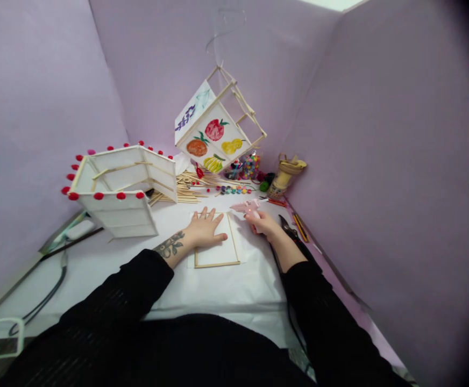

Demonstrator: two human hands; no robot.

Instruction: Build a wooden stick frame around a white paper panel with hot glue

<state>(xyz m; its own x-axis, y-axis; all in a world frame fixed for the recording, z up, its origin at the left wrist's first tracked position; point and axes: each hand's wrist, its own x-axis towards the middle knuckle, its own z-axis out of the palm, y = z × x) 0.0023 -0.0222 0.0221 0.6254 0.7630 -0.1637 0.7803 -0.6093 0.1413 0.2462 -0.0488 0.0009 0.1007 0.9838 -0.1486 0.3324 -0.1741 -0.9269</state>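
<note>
My left hand point(206, 228) lies flat with fingers spread on a white sheet point(216, 255) framed by thin wooden sticks. The stick frame point(236, 242) rests on the table, and my palm covers part of its left side. In my right hand point(262, 223) is a pink glue gun point(244, 207), its nozzle pointing left, just beyond the frame's upper right corner. My fingers are wrapped round its handle. Whether the nozzle touches anything I cannot tell.
A white panelled frame with red pompoms point(117, 194) stands at left. Above hangs a stick lantern painted with fruit point(214, 137). Behind lie loose wooden sticks point(184, 188) and paint pots point(234, 190). Pruning shears point(289, 228), pencils point(300, 228) and a woven holder point(285, 177) are at right.
</note>
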